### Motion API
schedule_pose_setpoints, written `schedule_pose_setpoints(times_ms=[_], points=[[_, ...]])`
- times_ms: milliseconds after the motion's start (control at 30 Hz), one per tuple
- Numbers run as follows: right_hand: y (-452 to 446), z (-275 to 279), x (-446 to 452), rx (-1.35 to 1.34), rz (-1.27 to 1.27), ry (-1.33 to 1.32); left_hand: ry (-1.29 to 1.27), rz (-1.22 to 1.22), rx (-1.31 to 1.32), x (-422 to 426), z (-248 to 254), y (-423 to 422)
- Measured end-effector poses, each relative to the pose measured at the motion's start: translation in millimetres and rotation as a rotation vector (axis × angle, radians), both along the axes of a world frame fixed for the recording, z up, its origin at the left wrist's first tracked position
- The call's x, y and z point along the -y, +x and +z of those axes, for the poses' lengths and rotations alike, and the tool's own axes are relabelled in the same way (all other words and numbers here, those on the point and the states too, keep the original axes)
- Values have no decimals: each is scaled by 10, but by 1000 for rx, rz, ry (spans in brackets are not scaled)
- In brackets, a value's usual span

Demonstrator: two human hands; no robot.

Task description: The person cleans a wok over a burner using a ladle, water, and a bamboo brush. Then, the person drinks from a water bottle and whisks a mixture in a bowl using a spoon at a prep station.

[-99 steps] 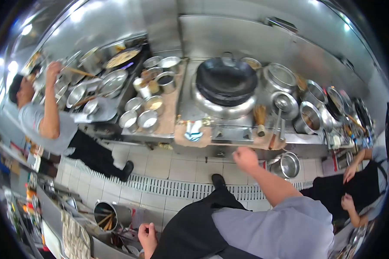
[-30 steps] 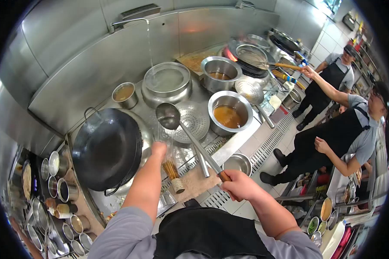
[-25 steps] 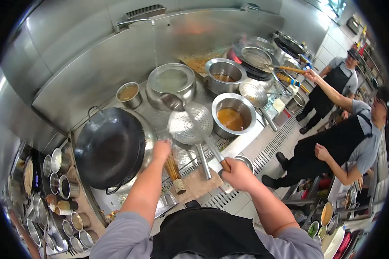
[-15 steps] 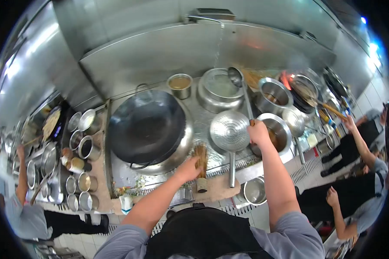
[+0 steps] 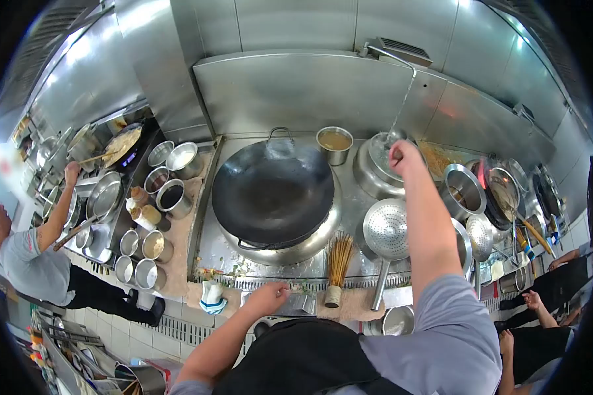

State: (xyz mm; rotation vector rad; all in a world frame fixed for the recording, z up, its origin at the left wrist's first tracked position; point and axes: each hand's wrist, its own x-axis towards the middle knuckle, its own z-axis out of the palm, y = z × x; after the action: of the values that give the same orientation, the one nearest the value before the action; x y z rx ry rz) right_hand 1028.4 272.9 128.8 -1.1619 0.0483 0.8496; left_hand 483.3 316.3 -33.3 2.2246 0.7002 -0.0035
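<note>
Steel cooktop [image 5: 346,207]; right hand [image 5: 405,158] by pot [image 5: 371,176], left hand [image 5: 268,299] near brush [image 5: 338,266]

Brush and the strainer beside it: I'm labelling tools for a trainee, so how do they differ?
The brush is a bundle of thin tan strands; the strainer is a silvery bowl pierced with holes. The brush has a short, thick grip, the strainer a long, slim handle. The strainer's bowl looks wider than the brush. Both grips point toward the bottom of the view.

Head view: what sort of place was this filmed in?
Most likely a restaurant kitchen: a large wok sits on a steel cooktop, metal containers crowd alongside, and another person stands at a pan.
</note>
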Motion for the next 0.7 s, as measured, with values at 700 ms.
schedule_pose_setpoints(times_ms=[700], points=[[-714, -652, 1464, 292, 120, -379, 676, 80, 360, -742, 851, 114]])
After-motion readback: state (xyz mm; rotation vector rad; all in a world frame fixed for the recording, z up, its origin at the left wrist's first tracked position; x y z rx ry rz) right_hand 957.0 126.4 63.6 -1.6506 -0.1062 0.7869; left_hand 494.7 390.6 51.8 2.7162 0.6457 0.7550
